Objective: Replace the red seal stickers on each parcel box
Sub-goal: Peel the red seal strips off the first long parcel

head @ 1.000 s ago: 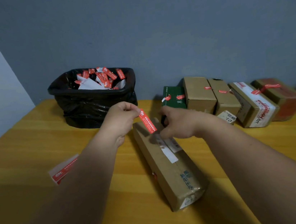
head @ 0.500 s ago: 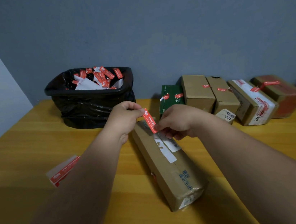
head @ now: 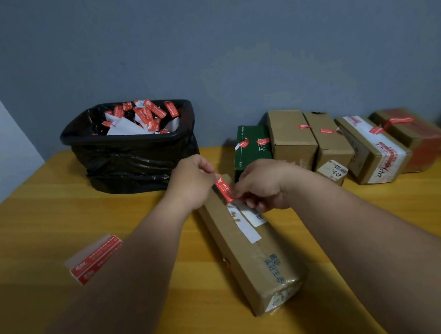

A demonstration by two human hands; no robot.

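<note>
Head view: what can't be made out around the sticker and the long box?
- Red sticker: print too small; whether its lower end touches the long box is hidden by the right hand.
- Left hand fingertips: hidden behind its own back.
- Box's far end: covered by both hands.

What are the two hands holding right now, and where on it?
Both hold one red seal sticker above the long brown box: the left hand pinches its upper end, the right hand pinches its lower end.

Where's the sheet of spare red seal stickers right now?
In the head view, the sticker sheet lies flat on the wooden table, left of the left forearm and the long parcel box, in front of the black bin.
</note>
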